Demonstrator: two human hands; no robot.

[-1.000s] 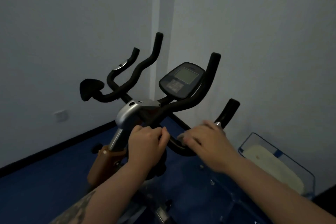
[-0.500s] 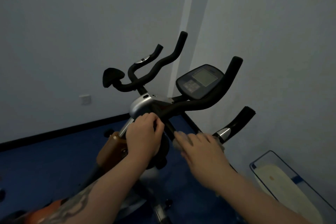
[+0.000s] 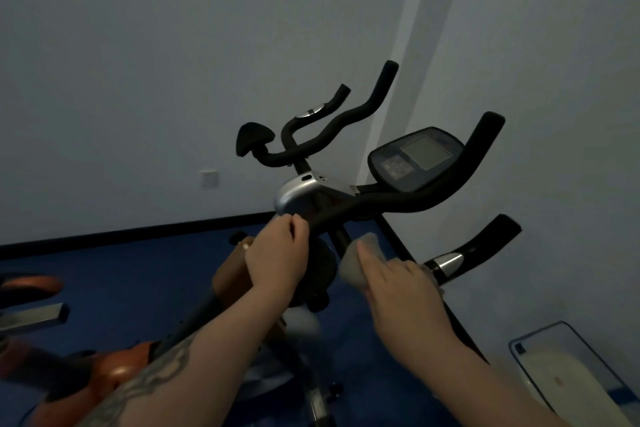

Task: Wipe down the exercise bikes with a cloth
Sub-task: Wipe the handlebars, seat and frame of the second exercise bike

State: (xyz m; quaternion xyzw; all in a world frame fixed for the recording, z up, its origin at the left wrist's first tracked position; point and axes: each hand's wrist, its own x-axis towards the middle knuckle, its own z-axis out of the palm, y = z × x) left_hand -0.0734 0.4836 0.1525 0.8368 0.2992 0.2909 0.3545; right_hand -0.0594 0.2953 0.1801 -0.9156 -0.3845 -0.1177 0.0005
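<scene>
An exercise bike (image 3: 346,198) stands on the blue floor (image 3: 121,274) in a room corner, its console (image 3: 415,158) at the far right. The left hand (image 3: 277,258) is curled around the near end of the black handlebar (image 3: 398,204). The right hand (image 3: 398,282), fingers fairly straight, presses a pale cloth (image 3: 353,262) against the handlebar stem, just right of the left hand.

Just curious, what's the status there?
Left hand grips handlebar. Right hand presses cloth on bar. Nothing in the way.
</scene>
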